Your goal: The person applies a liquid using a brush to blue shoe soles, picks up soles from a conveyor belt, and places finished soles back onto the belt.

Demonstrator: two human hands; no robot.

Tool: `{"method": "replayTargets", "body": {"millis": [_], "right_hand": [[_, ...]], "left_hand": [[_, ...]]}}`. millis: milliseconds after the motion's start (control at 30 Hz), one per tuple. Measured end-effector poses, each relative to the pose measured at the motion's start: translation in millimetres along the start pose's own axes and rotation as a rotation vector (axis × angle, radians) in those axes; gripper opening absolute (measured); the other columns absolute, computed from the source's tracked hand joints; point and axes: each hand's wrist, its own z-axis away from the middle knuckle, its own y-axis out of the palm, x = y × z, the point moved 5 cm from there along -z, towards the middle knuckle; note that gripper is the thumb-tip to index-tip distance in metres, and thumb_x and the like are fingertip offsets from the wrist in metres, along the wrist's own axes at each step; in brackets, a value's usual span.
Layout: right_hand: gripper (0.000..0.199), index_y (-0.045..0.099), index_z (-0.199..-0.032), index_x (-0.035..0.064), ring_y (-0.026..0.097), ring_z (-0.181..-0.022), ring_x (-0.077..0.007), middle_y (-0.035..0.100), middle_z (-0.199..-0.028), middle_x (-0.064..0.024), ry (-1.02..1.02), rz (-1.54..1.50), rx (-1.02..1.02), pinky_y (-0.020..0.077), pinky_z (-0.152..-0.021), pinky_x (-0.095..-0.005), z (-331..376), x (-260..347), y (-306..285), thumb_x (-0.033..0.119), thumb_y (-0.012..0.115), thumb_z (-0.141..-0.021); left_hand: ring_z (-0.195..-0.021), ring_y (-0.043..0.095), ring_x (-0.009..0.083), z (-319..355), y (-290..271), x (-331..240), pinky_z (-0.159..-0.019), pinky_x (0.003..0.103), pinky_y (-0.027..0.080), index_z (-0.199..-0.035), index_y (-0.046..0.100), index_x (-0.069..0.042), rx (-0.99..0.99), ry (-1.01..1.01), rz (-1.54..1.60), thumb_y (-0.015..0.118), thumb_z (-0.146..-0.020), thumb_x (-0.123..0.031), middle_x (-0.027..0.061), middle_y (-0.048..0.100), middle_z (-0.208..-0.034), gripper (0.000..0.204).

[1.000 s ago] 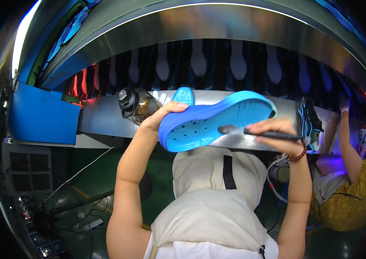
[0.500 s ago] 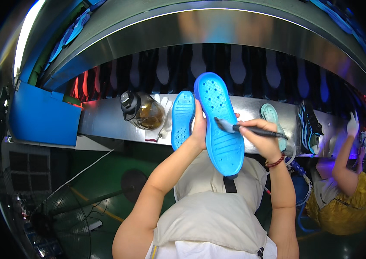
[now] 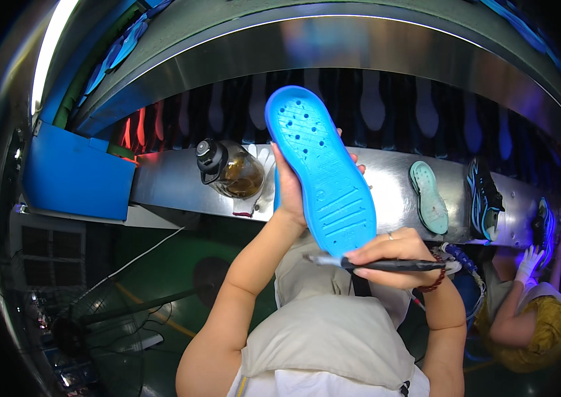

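Observation:
A bright blue shoe sole (image 3: 330,178), holed at its far end and ribbed near the other, is tilted up over the bench. My left hand (image 3: 288,188) is closed around its edges, thumb on the left and fingertips showing on the right. My right hand (image 3: 396,251) grips a brush (image 3: 399,265) with a black handle and pale bristles darker at the tip. The bristles are at the sole's near end; whether they touch it I cannot tell. Behind my left hand, another blue sole (image 3: 277,190) is almost entirely hidden.
On the metal bench (image 3: 168,175) are a brown-tinted bottle (image 3: 237,172), a white glove (image 3: 246,206), a pale green sole (image 3: 429,198) and a black-and-blue sneaker (image 3: 484,198). Several soles lie under the curved metal hood (image 3: 241,49). At right, a co-worker's gloved hand (image 3: 528,263) is by another shoe (image 3: 545,228).
The brush has moved from the sole's middle to its near end. The held sole has shifted up and left, covering most of the other blue sole. The co-worker's gloved hand has come lower.

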Motion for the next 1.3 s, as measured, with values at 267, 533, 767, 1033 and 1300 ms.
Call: {"method": "replayTargets", "body": {"millis": [267, 533, 767, 1033, 1300], "right_hand": [[0.018, 0.066, -0.087, 0.0006, 0.064, -0.082, -0.0229, 0.066, -0.087, -0.0129, 0.116, -0.017, 0.005, 0.0486, -0.081, -0.0321, 12, -4, -4, -0.003, 0.064, -0.07], [0.021, 0.06, -0.094, -0.0021, 0.056, -0.098, -0.026, 0.062, -0.096, -0.0169, 0.034, -0.598, -0.368, 0.0423, -0.089, -0.0353, 15, -35, -24, -0.002, 0.062, -0.074], [0.021, 0.061, -0.092, -0.0028, 0.061, -0.087, -0.0244, 0.063, -0.094, -0.0166, -0.022, -0.12, -0.392, 0.0473, -0.08, -0.032, 10, 1, 1, -0.004, 0.063, -0.072], [0.019, 0.063, -0.081, 0.0006, 0.064, -0.082, -0.0245, 0.065, -0.082, -0.0116, -0.177, 0.274, -0.223, 0.0497, -0.072, -0.0309, -3, 43, 16, -0.002, 0.068, -0.063], [0.02, 0.064, -0.084, -0.0004, 0.064, -0.082, -0.0231, 0.065, -0.085, -0.015, -0.191, 0.241, -0.049, 0.0501, -0.071, -0.0302, -10, 29, -10, -0.002, 0.066, -0.063]], "left_hand": [[-0.099, 0.054, 0.031, 0, 14, -16, -0.084, 0.045, 0.047, -0.122, 0.039, -0.005, -0.084, 0.024, -0.061, 0.025, -0.068, -0.081, 0.0186, 0.053, -0.108, 0.095], [-0.104, 0.052, 0.0319, 0, 52, -31, -0.091, 0.043, 0.042, -0.128, 0.032, 0.001, -0.13, 0.097, -0.046, 0.028, -0.082, -0.065, 0.0185, 0.049, -0.119, 0.08], [-0.108, 0.051, 0.0299, 28, 46, 0, -0.093, 0.042, 0.041, -0.13, 0.029, 0.002, -0.081, 0.172, -0.08, 0.037, -0.088, -0.046, 0.0199, 0.046, -0.122, 0.065], [-0.1, 0.056, 0.0273, 21, 37, -9, -0.089, 0.039, 0.044, -0.123, 0.042, 0.002, -0.112, 0.19, 0.058, 0.044, -0.087, -0.037, 0.0168, 0.055, -0.114, 0.053], [-0.1, 0.057, 0.0281, 16, 39, -19, -0.088, 0.04, 0.045, -0.123, 0.041, 0.003, -0.016, 0.12, 0.062, 0.044, -0.086, -0.034, 0.0193, 0.053, -0.115, 0.053]]}}
